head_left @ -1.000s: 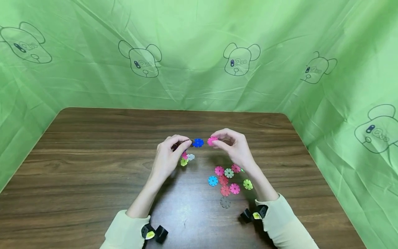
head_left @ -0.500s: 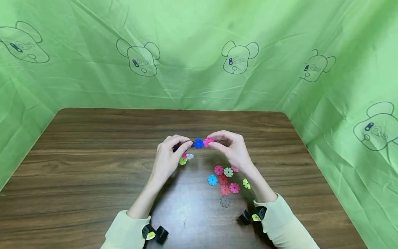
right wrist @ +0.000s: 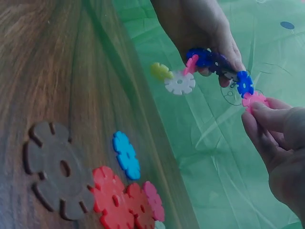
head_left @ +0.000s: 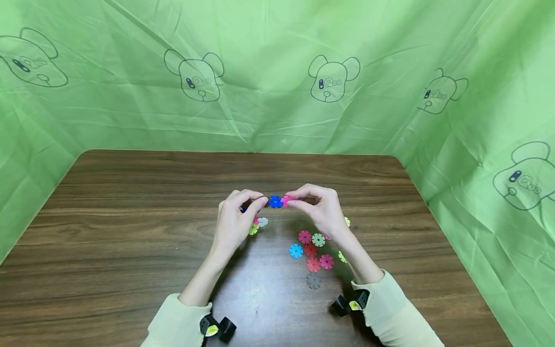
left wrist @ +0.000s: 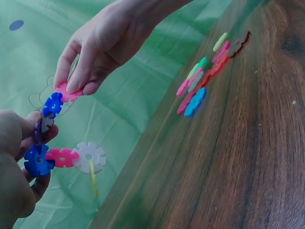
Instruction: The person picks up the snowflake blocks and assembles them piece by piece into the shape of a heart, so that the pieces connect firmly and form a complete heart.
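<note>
The left sleeve [head_left: 175,320] rises from the bottom of the frame, a small black camera [head_left: 217,329] at its cuff, to the left hand [head_left: 234,214], mid-frame above the wood-grained bench [head_left: 130,231]. Its thumb and fingertips are pinched together on a chain [left wrist: 39,160] of notched discs. One end trails out below that hand: a pink link [left wrist: 62,157], a white disc [head_left: 262,222] and a yellow disc [head_left: 253,229].

Just right of the pinch, a blue disc [head_left: 275,202] bridges the space between the hands, touching a pink disc [head_left: 287,200]; how deep their slots sit, I can't tell. The right hand [head_left: 323,205] has that pink disc nipped between thumb and forefinger.

Right of centre, lower down, loose discs lie on the bench: a light blue disc [head_left: 296,251] leftmost, then pinks and reds, a pale green disc [head_left: 318,240] among them, and a dark disc [head_left: 314,281] lowest. A lime disc [head_left: 342,257] is partly covered by the right forearm [head_left: 360,255], which runs down to the right sleeve [head_left: 394,308]. Behind, green cloth [head_left: 260,120] printed with bear heads fills the upper frame.
</note>
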Action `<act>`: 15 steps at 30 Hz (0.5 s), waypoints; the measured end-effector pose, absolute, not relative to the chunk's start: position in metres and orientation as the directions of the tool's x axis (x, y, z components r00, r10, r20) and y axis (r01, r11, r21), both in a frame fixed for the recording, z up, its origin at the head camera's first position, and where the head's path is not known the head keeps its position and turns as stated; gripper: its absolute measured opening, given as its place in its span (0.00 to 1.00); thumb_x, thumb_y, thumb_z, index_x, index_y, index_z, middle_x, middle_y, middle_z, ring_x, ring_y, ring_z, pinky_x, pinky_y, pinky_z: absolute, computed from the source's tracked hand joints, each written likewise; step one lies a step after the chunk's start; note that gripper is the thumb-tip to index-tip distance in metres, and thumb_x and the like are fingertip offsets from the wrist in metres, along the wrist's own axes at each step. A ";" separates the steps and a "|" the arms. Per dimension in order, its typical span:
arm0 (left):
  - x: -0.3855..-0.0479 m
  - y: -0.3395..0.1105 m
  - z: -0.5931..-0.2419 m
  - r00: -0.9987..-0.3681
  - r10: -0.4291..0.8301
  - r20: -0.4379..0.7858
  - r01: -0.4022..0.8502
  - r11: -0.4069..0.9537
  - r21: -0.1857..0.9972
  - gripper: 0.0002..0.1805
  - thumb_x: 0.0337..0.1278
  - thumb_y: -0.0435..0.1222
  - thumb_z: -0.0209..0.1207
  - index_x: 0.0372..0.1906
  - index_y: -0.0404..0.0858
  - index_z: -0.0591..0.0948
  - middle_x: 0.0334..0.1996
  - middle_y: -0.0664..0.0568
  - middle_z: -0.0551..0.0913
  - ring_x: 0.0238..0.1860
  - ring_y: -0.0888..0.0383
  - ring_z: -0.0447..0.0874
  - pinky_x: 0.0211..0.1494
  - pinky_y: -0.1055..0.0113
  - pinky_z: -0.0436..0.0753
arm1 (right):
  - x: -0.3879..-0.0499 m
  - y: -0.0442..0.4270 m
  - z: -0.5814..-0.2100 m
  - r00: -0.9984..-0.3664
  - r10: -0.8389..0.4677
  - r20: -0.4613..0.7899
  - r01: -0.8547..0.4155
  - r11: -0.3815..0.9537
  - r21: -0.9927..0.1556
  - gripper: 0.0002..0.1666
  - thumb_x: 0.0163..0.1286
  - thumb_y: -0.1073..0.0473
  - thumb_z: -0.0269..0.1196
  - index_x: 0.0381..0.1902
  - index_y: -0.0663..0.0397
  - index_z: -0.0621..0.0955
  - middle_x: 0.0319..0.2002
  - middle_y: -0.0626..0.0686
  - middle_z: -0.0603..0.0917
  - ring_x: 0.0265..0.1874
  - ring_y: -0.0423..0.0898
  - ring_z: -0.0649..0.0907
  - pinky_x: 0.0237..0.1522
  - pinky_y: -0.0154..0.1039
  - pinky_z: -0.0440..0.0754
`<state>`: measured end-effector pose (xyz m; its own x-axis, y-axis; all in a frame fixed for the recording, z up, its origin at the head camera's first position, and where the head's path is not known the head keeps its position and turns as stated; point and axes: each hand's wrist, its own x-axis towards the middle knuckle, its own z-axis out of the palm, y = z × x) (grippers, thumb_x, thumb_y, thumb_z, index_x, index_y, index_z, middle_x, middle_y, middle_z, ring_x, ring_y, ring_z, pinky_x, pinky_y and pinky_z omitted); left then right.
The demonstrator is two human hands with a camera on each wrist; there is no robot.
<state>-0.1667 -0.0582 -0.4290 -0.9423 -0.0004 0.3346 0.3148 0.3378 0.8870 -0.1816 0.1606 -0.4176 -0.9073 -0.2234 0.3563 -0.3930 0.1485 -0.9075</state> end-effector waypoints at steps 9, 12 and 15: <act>-0.163 -0.055 -0.429 -0.962 0.012 0.272 0.261 0.322 0.910 0.06 0.64 0.43 0.69 0.36 0.46 0.90 0.24 0.49 0.81 0.30 0.57 0.78 0.34 0.70 0.74 | -0.180 0.162 -0.422 -0.916 -0.220 0.335 -0.368 0.131 -0.920 0.09 0.61 0.70 0.73 0.41 0.66 0.89 0.39 0.62 0.91 0.36 0.44 0.92 0.42 0.44 0.90; -0.163 -0.054 -0.429 -0.973 0.035 0.227 0.227 0.318 0.920 0.06 0.67 0.43 0.66 0.38 0.45 0.89 0.25 0.50 0.81 0.30 0.55 0.78 0.35 0.71 0.74 | -0.181 0.163 -0.423 -0.918 -0.218 0.332 -0.364 0.130 -0.922 0.11 0.63 0.70 0.72 0.45 0.67 0.89 0.41 0.64 0.90 0.37 0.41 0.91 0.43 0.43 0.90; -0.163 -0.055 -0.430 -0.980 0.057 0.189 0.197 0.326 0.925 0.07 0.70 0.43 0.63 0.42 0.45 0.88 0.29 0.49 0.84 0.33 0.57 0.80 0.39 0.71 0.76 | -0.181 0.164 -0.424 -0.917 -0.220 0.332 -0.364 0.121 -0.924 0.13 0.65 0.71 0.70 0.48 0.67 0.88 0.43 0.67 0.88 0.37 0.40 0.91 0.44 0.42 0.90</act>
<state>-0.1634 -0.0545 -0.4302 -0.9804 0.0567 0.1887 0.1968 0.3255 0.9248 -0.1814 0.1637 -0.4243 -0.9171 -0.2200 0.3324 -0.3637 0.1207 -0.9237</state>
